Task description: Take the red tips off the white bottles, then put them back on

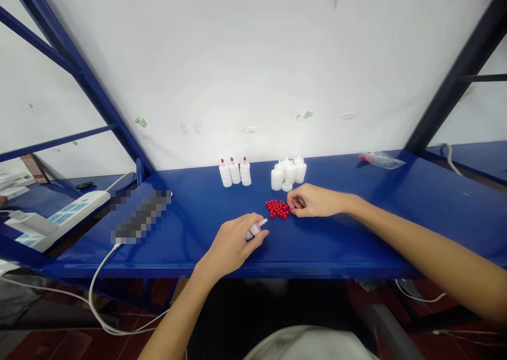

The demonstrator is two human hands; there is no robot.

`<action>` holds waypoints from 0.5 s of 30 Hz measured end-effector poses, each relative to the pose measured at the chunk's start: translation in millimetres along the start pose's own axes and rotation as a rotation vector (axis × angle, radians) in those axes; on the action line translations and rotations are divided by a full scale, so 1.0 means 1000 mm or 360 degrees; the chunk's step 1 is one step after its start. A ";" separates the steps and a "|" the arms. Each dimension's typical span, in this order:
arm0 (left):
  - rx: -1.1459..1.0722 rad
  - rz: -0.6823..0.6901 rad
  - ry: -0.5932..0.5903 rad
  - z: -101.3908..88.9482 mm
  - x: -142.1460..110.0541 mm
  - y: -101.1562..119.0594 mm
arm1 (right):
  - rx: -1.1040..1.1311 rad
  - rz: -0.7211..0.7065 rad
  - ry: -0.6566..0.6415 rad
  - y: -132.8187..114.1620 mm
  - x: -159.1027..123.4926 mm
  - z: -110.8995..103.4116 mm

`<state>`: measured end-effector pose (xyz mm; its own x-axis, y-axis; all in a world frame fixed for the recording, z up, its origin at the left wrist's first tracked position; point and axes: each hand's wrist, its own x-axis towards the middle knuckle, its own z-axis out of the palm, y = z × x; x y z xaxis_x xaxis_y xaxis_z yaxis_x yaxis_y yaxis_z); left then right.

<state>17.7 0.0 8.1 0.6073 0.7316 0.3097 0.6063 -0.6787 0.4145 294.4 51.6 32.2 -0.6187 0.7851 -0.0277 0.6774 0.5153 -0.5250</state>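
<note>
My left hand is wrapped round a small white squeeze bottle, whose bare nozzle points up to the right. Much of that bottle is hidden by the fingers. Just to its right, a pile of small red tip caps is spread on the blue table. At the right edge of this pile, my right hand has thumb and forefinger pinched together on a red cap. Beyond the pile stand several white bottles with no red tips, a white round lid in front of them.
Three white bottles with red tips stand in a row at the back. A clear plastic bag lies at the back right. On the left are a pixelated dark device with a white cable and a power strip.
</note>
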 end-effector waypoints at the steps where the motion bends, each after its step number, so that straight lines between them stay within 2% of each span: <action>1: 0.0000 -0.0002 0.0003 0.000 0.000 0.000 | 0.0020 -0.0004 -0.0005 0.000 0.000 0.000; 10: 0.0047 0.0020 -0.0033 -0.001 -0.001 0.002 | 0.0094 -0.0023 0.0048 0.003 -0.001 -0.001; 15: 0.0118 0.0051 -0.0055 -0.001 -0.002 0.004 | 0.0153 -0.0165 0.0427 -0.011 -0.003 0.007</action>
<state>18.4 -3.9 10.2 0.6437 0.7076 0.2916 0.6217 -0.7056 0.3399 286.2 40.8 32.2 -0.5468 0.7994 0.2490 0.5675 0.5725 -0.5918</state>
